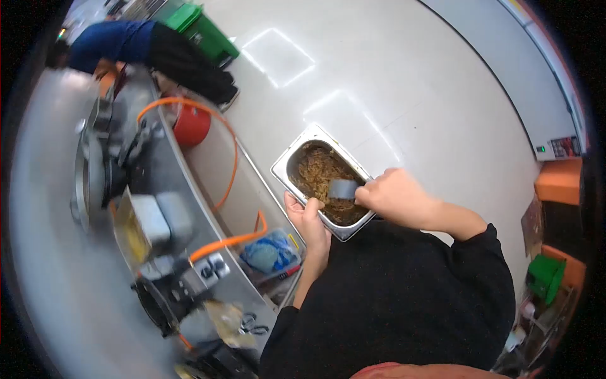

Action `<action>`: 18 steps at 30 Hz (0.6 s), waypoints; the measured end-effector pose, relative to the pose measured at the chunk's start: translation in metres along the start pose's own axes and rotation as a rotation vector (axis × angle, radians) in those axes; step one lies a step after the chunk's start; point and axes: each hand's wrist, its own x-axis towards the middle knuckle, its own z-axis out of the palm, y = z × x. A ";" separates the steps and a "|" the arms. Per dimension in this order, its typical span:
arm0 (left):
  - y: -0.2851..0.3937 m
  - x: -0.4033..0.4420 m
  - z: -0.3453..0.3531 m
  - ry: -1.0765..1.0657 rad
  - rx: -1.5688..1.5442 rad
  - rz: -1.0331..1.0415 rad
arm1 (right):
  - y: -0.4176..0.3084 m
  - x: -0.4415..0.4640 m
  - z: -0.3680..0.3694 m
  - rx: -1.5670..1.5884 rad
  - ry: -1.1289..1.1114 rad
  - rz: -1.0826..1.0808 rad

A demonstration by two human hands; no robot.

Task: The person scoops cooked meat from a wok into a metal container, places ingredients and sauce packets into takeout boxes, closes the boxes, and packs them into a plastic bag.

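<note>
Our left hand (309, 221) grips the near left rim of a metal pan (293, 151), held in front of our black shirt (404, 290) and just right of the table (47, 208), while our right hand (394, 199), closed around a gray scraper (343, 189), works it in the brown, moist mixture (319, 167) inside. At far left, a person (139, 47) in a blue top and dark trousers bends beside a green bin (201, 36). An orange hose (235, 151) loops off the table near a red bucket (191, 125).
</note>
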 end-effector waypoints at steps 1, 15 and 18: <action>-0.005 0.021 0.017 -0.030 0.030 -0.032 | 0.023 0.007 -0.009 0.027 0.054 0.049; -0.024 0.362 0.213 -0.082 0.269 0.009 | 0.287 0.248 -0.038 0.040 -0.051 0.104; -0.040 0.446 0.280 -0.076 0.212 -0.031 | 0.389 0.283 -0.066 0.335 0.003 0.297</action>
